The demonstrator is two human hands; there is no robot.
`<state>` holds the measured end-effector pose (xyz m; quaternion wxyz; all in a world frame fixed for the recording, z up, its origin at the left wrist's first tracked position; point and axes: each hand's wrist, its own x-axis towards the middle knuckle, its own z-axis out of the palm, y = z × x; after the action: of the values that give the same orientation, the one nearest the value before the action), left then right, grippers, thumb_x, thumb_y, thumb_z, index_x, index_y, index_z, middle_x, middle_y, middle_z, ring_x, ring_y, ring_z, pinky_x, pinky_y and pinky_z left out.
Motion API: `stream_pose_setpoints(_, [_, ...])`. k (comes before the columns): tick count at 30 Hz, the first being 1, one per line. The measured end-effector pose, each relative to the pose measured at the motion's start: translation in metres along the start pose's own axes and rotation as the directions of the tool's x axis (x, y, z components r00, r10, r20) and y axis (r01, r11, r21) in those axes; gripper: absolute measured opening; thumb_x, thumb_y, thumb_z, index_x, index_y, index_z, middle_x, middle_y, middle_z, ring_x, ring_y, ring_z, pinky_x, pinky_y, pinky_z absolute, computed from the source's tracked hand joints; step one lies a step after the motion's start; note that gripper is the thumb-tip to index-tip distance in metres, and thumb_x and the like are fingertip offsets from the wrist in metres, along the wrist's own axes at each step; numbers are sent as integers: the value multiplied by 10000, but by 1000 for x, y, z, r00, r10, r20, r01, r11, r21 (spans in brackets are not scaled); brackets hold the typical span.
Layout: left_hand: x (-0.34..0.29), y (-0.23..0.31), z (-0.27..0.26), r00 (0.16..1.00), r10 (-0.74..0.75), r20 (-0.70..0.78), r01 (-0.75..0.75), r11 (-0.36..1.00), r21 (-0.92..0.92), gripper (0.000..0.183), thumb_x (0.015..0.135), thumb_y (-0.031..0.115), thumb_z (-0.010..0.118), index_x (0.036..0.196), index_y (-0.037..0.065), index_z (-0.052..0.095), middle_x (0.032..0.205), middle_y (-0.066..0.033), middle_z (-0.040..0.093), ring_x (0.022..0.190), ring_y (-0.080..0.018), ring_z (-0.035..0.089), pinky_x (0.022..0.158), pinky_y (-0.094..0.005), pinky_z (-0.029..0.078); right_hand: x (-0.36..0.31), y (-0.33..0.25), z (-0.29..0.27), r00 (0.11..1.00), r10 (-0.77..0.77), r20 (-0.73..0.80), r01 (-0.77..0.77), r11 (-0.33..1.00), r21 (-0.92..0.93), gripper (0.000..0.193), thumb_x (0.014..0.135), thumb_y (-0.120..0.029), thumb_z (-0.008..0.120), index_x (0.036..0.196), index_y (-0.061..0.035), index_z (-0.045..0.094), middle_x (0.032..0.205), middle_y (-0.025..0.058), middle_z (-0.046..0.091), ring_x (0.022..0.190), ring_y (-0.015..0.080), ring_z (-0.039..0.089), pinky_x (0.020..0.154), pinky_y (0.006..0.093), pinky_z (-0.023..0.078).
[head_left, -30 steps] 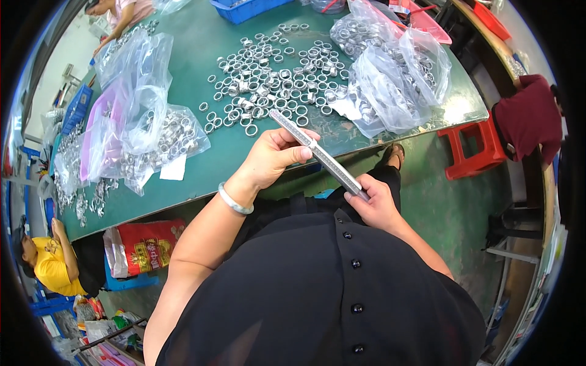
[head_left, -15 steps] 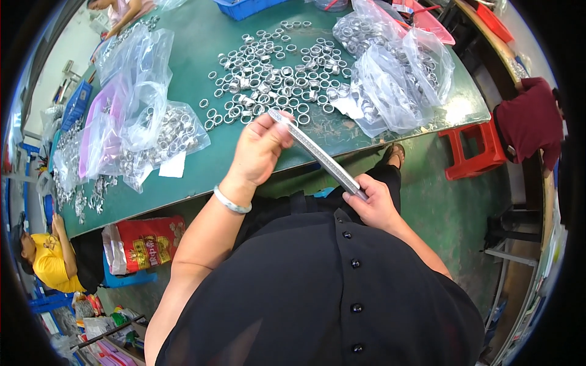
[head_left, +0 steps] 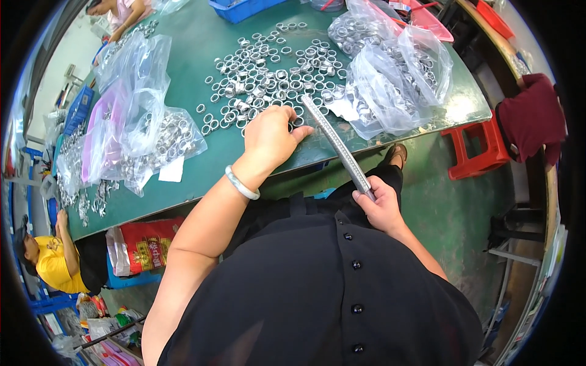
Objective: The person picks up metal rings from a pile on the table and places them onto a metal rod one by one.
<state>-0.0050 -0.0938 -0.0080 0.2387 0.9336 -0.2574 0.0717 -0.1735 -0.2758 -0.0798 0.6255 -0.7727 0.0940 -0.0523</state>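
Observation:
Silver rings [head_left: 262,76] lie in a loose pile on the green table [head_left: 189,46]. My left hand [head_left: 268,137], with a pale bangle [head_left: 242,183] on its wrist, reaches over the near edge of the pile. Its thumb stands apart from the curled fingers, and rings lie just beyond the fingertips. In my right hand [head_left: 381,204] is a grey tapered ring mandrel [head_left: 339,146] with graduation marks, gripped at its thick end. The thin tip slants up and left, over the rings, and carries no ring that I can see.
Clear bags of rings [head_left: 390,85] lie at the right, and more bags [head_left: 162,137] at the left. A blue bin [head_left: 244,9] stands at the far edge. A red stool [head_left: 476,146] is beyond the right corner. Other people sit at the left, one in a yellow shirt [head_left: 58,262].
My left hand has left the mandrel's thin end and moved forward to the rings, its thumb spreading. The mandrel has swung steeper, its tip now farther right and over the pile.

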Motion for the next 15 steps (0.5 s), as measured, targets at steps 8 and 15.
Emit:
stream_pose_setpoints(8, [5, -13, 1, 982, -139, 127, 184, 847, -499, 134, 795, 167, 618, 870, 56, 620, 688, -23, 568, 557, -106, 499, 528, -236, 411, -4, 1, -3, 1000, 24, 4, -24, 1000, -17, 147, 738, -77, 617, 703, -20, 486, 571, -8, 392, 530, 62, 353, 486, 232, 321])
stream_pose_setpoints(15, [0, -32, -11, 917, 25, 399, 399, -123, -909, 142, 889, 132, 493, 967, 38, 564, 814, -40, 580, 558, -37, 394, 501, -172, 317, -4, 3, -1, 998, -39, 45, 40, 999, -20, 134, 736, -74, 617, 714, -15, 499, 566, -8, 389, 523, 63, 359, 483, 231, 326])
